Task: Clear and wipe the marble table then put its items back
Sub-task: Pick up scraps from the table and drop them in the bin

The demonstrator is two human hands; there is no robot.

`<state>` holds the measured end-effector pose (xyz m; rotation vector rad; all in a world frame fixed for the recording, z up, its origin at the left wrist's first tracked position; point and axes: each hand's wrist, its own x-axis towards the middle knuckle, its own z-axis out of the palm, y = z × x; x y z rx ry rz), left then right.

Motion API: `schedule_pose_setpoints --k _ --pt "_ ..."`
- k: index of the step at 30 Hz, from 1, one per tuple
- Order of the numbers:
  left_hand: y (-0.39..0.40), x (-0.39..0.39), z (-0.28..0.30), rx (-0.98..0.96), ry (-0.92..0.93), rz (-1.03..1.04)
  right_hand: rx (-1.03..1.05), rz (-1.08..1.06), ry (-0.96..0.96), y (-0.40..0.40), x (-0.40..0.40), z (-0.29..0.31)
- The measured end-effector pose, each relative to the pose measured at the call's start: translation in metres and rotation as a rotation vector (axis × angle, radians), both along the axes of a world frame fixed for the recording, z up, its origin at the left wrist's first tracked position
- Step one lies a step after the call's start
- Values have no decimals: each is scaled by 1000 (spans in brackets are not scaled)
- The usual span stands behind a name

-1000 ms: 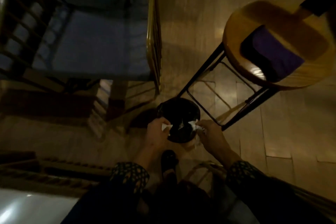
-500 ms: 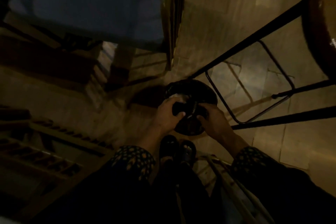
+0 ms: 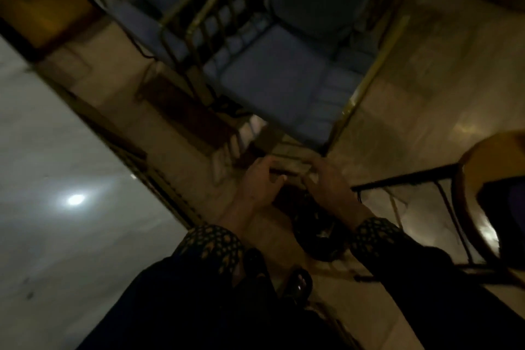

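Marble table (image 3: 51,179) lying pale at my left, lamp glare reflecting off top. Blue-cushioned chair (image 3: 272,85) standing ahead on floor. Wooden stool (image 3: 494,176) sitting at right. Dark round bin (image 3: 315,233) sitting on floor under my wrists, partly hidden. My left hand (image 3: 260,182) and right hand (image 3: 326,182) hanging side by side above bin, fingers looking loosely curled; frame blurring, can't tell if either is holding anything.

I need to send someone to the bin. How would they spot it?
Start at the blue cushioned chair at the top. Come down to the two hands, left hand and right hand. The bin stands on the floor below them, beside the round wooden stool: small, round, the only black container.
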<state>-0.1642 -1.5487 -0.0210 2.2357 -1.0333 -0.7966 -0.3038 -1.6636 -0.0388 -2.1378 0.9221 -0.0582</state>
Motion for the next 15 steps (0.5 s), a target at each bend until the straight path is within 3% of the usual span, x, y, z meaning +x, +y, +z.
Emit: schedule_pose_setpoints --k 6,15 --pt "66 82 51 -84 -192 262 -158 368 -37 20 129 49" --pt "207 205 79 124 -400 612 -422 733 -128 120 311 104"
